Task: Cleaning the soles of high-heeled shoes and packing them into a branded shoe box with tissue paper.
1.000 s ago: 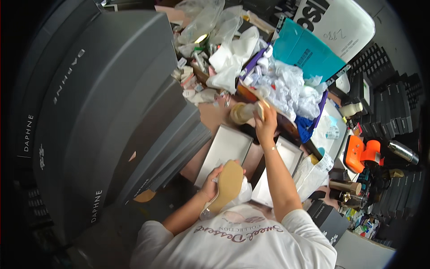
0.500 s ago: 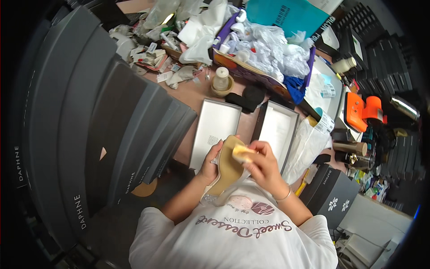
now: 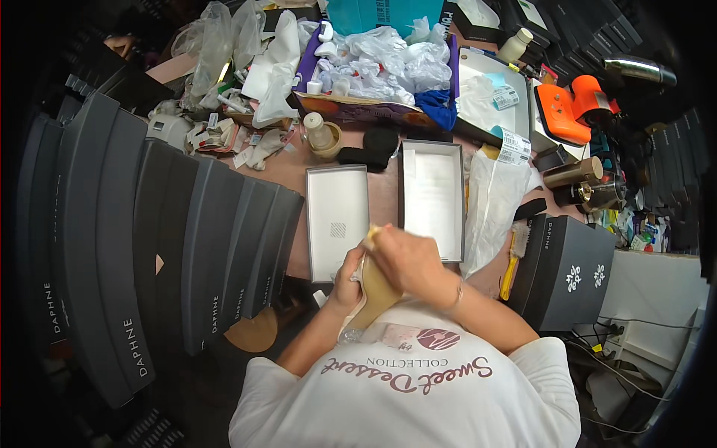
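- Shoe, tan sole towards us, held up at our chest, near worktop.
- Left hand: fingers wrapped round its edge.
- Right hand: fingers pinched on, we think, yellowish pad; blurred.

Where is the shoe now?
In the head view, the shoe is just below centre, held in the left hand, with the right hand over it.

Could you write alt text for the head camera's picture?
A person's left hand holds a tan-soled shoe, sole up, while the right hand grips a small yellowish piece at its toe. Beyond, two open white-lined box parts lie on a pinkish table; dark boxes stand left.
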Demonstrator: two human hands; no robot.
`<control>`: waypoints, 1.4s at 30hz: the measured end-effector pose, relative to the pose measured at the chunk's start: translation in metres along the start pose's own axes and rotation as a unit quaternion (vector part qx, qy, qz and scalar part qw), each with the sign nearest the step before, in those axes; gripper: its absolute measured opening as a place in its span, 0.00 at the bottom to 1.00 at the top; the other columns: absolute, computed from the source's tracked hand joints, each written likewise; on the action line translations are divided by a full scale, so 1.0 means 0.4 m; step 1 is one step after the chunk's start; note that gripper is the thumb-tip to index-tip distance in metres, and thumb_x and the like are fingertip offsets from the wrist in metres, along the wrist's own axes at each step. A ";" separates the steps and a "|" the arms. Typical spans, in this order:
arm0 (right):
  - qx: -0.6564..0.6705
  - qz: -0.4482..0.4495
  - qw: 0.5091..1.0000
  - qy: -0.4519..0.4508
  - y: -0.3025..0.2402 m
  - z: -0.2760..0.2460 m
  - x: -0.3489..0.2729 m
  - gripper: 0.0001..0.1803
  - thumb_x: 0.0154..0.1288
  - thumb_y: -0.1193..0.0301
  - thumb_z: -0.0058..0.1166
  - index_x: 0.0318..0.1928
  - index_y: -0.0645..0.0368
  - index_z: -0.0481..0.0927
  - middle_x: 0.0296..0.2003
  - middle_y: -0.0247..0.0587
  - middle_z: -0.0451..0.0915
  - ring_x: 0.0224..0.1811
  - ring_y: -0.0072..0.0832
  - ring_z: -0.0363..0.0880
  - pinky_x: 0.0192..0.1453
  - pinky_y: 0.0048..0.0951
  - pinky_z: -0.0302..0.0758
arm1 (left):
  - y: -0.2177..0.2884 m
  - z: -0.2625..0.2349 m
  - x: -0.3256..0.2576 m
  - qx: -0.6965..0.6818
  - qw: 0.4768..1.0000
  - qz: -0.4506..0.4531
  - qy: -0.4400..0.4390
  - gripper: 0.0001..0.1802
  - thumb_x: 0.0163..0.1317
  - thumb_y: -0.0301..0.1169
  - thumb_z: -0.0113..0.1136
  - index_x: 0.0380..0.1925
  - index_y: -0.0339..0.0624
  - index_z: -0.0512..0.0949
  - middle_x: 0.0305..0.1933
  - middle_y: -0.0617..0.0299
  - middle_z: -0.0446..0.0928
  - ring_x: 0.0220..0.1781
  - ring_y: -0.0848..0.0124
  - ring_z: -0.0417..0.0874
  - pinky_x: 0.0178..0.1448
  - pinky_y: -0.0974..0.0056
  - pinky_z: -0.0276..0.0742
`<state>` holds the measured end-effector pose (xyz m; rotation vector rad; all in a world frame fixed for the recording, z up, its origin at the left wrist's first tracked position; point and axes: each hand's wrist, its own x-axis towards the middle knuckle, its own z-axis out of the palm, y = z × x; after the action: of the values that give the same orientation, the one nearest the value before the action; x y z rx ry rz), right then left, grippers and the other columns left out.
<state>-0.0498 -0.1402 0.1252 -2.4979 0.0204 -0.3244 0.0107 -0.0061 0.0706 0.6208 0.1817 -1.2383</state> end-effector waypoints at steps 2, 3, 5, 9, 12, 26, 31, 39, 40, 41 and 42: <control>-0.016 0.009 1.000 0.014 0.011 0.006 0.005 0.09 0.58 0.69 0.54 0.32 0.56 0.68 0.23 0.39 0.73 0.21 0.36 0.75 0.19 0.35 0.70 | -0.004 -0.007 -0.010 0.017 0.999 -0.004 0.047 0.30 0.70 0.47 0.33 0.66 0.41 0.58 0.59 0.50 0.70 0.59 0.64 0.72 0.65 0.61 0.64; -0.021 -0.009 1.000 -0.022 -0.033 -0.002 -0.034 0.09 0.58 0.69 0.54 0.32 0.57 0.68 0.22 0.39 0.71 0.19 0.36 0.75 0.19 0.35 0.69 | 0.011 0.033 -0.021 0.026 0.999 0.016 -0.012 0.29 0.70 0.46 0.33 0.65 0.40 0.59 0.59 0.53 0.71 0.59 0.66 0.73 0.64 0.62 0.66; -0.018 -0.084 0.996 -0.029 -0.042 -0.005 -0.057 0.09 0.58 0.68 0.55 0.31 0.57 0.68 0.21 0.39 0.71 0.18 0.36 0.74 0.18 0.35 0.68 | 0.025 0.033 -0.016 0.055 0.997 0.035 -0.033 0.29 0.70 0.45 0.32 0.65 0.39 0.59 0.59 0.52 0.71 0.59 0.66 0.72 0.64 0.62 0.66; -0.025 -0.062 0.998 0.016 -0.016 0.008 -0.018 0.07 0.57 0.69 0.53 0.31 0.56 0.69 0.20 0.37 0.72 0.19 0.34 0.75 0.18 0.34 0.70 | 0.009 0.003 -0.005 0.010 0.999 0.031 0.000 0.28 0.70 0.45 0.33 0.63 0.39 0.61 0.58 0.52 0.71 0.58 0.65 0.73 0.63 0.62 0.67; -0.014 -0.133 0.991 -0.002 -0.058 0.009 -0.044 0.07 0.59 0.68 0.52 0.30 0.55 0.68 0.20 0.37 0.73 0.20 0.36 0.76 0.18 0.36 0.70 | 0.026 0.028 -0.006 0.040 0.998 0.037 -0.010 0.27 0.70 0.45 0.34 0.60 0.39 0.65 0.56 0.54 0.73 0.55 0.67 0.75 0.60 0.64 0.70; 0.005 -0.125 0.992 0.005 -0.056 0.005 -0.018 0.07 0.56 0.70 0.48 0.35 0.57 0.70 0.23 0.35 0.75 0.24 0.35 0.79 0.23 0.35 0.74 | 0.029 0.016 0.012 0.081 0.996 0.029 0.004 0.31 0.69 0.47 0.35 0.66 0.38 0.58 0.55 0.51 0.74 0.54 0.60 0.76 0.61 0.59 0.70; -0.006 -0.127 0.992 -0.020 -0.072 -0.004 -0.050 0.10 0.54 0.70 0.48 0.37 0.59 0.71 0.23 0.39 0.76 0.26 0.38 0.80 0.31 0.39 0.77 | 0.005 -0.019 -0.005 -0.026 0.999 0.009 0.036 0.30 0.69 0.48 0.34 0.64 0.41 0.60 0.56 0.51 0.73 0.57 0.61 0.75 0.62 0.58 0.69; -0.035 -0.141 0.989 0.001 -0.043 0.026 -0.043 0.06 0.58 0.68 0.49 0.33 0.55 0.70 0.21 0.36 0.75 0.22 0.34 0.78 0.22 0.35 0.73 | 0.024 -0.014 0.014 0.046 0.998 0.015 0.049 0.35 0.69 0.54 0.31 0.65 0.40 0.58 0.58 0.46 0.71 0.58 0.61 0.73 0.63 0.59 0.68; -0.041 -0.136 0.990 0.003 -0.039 0.024 -0.035 0.06 0.59 0.68 0.49 0.33 0.55 0.70 0.21 0.36 0.75 0.21 0.34 0.78 0.20 0.34 0.73 | 0.030 0.000 0.009 0.069 0.997 0.032 0.022 0.35 0.69 0.55 0.30 0.63 0.39 0.60 0.57 0.48 0.72 0.58 0.62 0.73 0.62 0.59 0.68; -0.045 -0.131 0.990 -0.002 -0.035 0.024 -0.038 0.06 0.60 0.67 0.49 0.32 0.55 0.70 0.21 0.35 0.75 0.21 0.34 0.78 0.19 0.34 0.72 | 0.026 0.016 0.002 0.085 0.995 0.048 -0.002 0.35 0.70 0.56 0.30 0.62 0.38 0.62 0.57 0.51 0.72 0.58 0.63 0.74 0.62 0.59 0.69; -0.054 -0.104 0.993 -0.010 -0.028 0.016 -0.036 0.06 0.61 0.67 0.48 0.32 0.55 0.70 0.21 0.36 0.75 0.21 0.34 0.78 0.19 0.34 0.72 | 0.028 0.009 -0.002 0.109 0.992 0.055 -0.010 0.38 0.69 0.59 0.28 0.62 0.39 0.62 0.57 0.51 0.72 0.60 0.63 0.72 0.63 0.59 0.68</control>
<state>-0.0628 -0.1261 0.1233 -2.6152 -0.2386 -0.3929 0.0198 -0.0053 0.0778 0.7961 -0.0060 -1.1662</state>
